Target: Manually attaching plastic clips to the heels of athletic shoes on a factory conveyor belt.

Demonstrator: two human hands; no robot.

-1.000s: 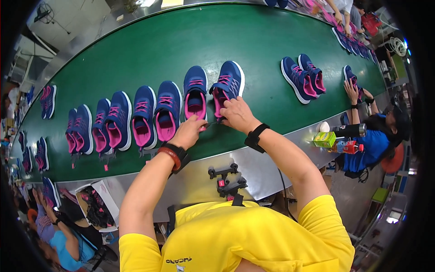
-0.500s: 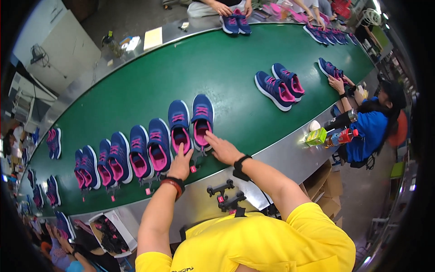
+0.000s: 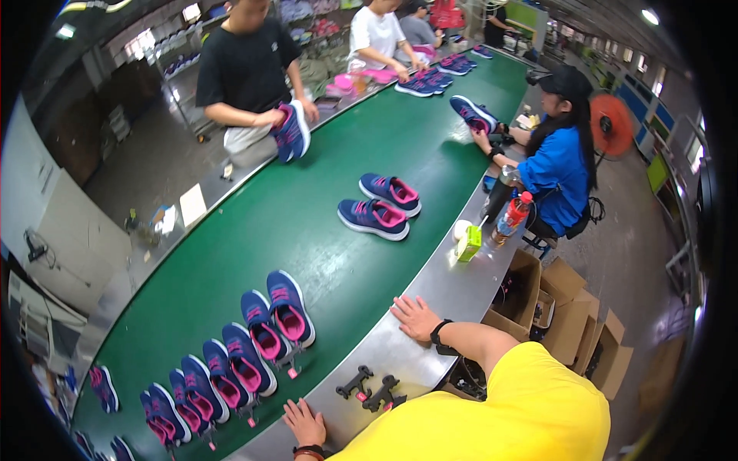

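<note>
Our left hand (image 3: 305,422), right hand (image 3: 416,317) flat, empty on bench (image 3: 430,296); blue-pink shoes (image 3: 265,338) lined up on green belt (image 3: 307,230); next pair (image 3: 380,206) untouched.

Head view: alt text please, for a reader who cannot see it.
Both hands, left hand and right hand, rest flat and empty on the steel ledge beside a green conveyor belt carrying blue-and-pink shoes. Other workers handle shoes further along.

A long green conveyor belt (image 3: 254,230) curves through a factory hall; a steel ledge (image 3: 453,288) edges its near side; grey floor (image 3: 154,165) lies beyond it; cardboard boxes (image 3: 573,323) sit right of the ledge; ceiling lamps (image 3: 652,15) glow overhead.
</note>
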